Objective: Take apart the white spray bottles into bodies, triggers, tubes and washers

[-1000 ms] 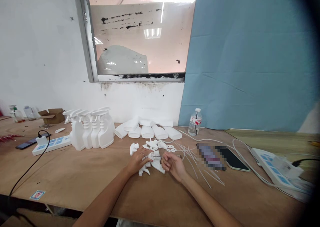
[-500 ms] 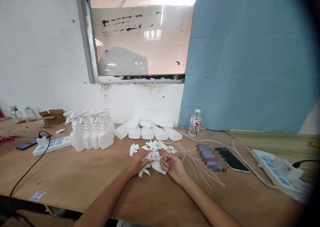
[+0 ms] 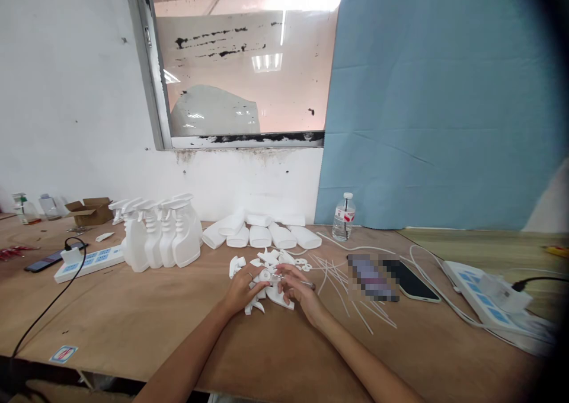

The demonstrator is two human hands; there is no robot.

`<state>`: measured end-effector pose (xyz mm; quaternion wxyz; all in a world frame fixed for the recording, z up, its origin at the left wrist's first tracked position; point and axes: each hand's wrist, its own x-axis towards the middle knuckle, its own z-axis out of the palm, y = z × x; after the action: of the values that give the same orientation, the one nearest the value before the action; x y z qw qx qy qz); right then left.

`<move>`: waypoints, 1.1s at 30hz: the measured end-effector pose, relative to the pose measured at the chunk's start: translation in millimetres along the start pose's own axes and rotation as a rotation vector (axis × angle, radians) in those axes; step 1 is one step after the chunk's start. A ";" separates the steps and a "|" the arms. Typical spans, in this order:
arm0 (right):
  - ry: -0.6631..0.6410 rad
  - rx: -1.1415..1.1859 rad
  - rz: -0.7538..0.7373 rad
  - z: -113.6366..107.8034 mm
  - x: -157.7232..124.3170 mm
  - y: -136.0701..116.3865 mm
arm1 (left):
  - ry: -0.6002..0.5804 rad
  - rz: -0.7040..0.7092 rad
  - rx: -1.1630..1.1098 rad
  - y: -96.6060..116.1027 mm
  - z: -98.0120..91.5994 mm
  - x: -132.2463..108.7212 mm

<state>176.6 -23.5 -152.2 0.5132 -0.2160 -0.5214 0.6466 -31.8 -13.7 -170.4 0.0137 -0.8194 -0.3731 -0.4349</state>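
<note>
Just off the fingertips of my right hand [image 3: 297, 283], toward the left, is the white plastic part [image 3: 265, 275] that matters here — its round end seems to face right, toward those fingers. From the head cam I've got the left hand [image 3: 242, 287] closed on that part, thumb on the near side, so left is clearly the nearer one. The right has its fingers loosely parted around a thin metal tool [image 3: 310, 284]; I can't tell exactly which ones carry the weight.

The tool's long axis is the thing to watch: it runs mostly sideways, handle poking out right of the fingers, tip out left and a bit farther away, aimed at the part. Touching or just short? Can't tell at this size. Below the right fingers lies a flat white piece [image 3: 280, 298] — and beyond them, small white rings [image 3: 304, 265].
</note>
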 end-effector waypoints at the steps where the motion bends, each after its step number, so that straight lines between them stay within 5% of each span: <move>1: -0.004 -0.018 -0.015 1.0 -0.8 0.0 | 0.001 0.001 0.005 0.5 -0.4 0.2; 33: -0.005 0.079 -0.083 2.6 0.1 -7.0 | 0.030 0.051 0.058 5.6 -4.6 2.2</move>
<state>177.5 -25.1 -144.9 0.5463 -0.1720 -0.5052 0.6455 -30.8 -18.0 -164.3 0.0541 -0.8214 -0.3642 -0.4356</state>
